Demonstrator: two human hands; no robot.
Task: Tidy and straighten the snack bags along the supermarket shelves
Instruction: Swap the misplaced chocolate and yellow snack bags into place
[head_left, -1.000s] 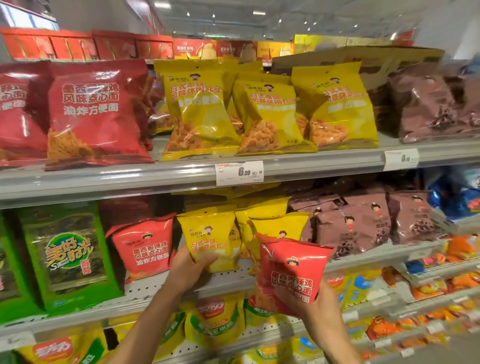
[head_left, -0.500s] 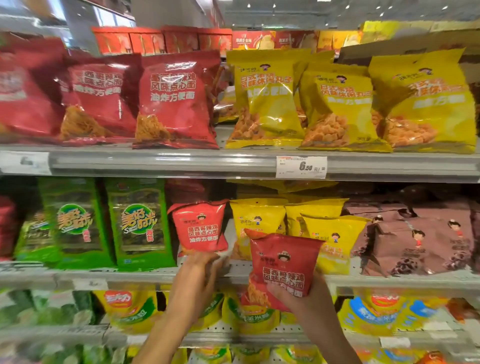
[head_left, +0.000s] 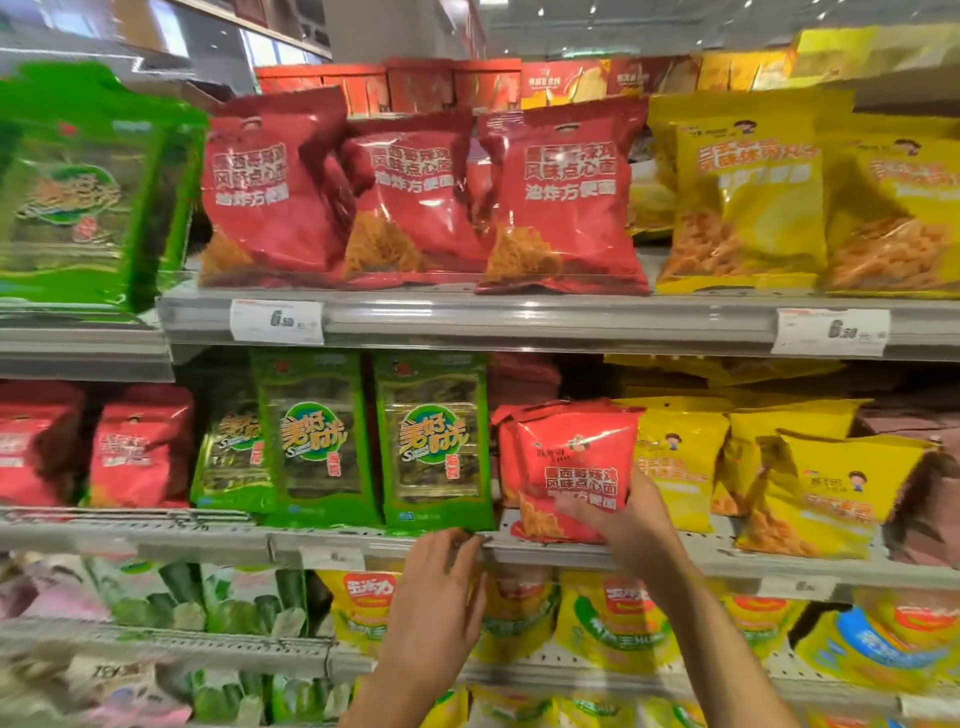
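We see the right hand (head_left: 626, 525) gripping a small red plastic snack bag (head_left: 576, 467) at the middle shelf's front edge (head_left: 571, 556); the left hand (head_left: 436, 597), fingers relaxed, touches that edge.

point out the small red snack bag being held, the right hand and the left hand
small red snack bag (head_left: 574, 457), head view, upper front panel
right hand (head_left: 631, 525), head view, back of hand
left hand (head_left: 434, 597), head view, back of hand

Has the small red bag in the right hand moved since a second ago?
Yes. The small red bag went up and back onto the middle shelf, now standing between the green seaweed pack and the yellow bags, right hand gripping it.
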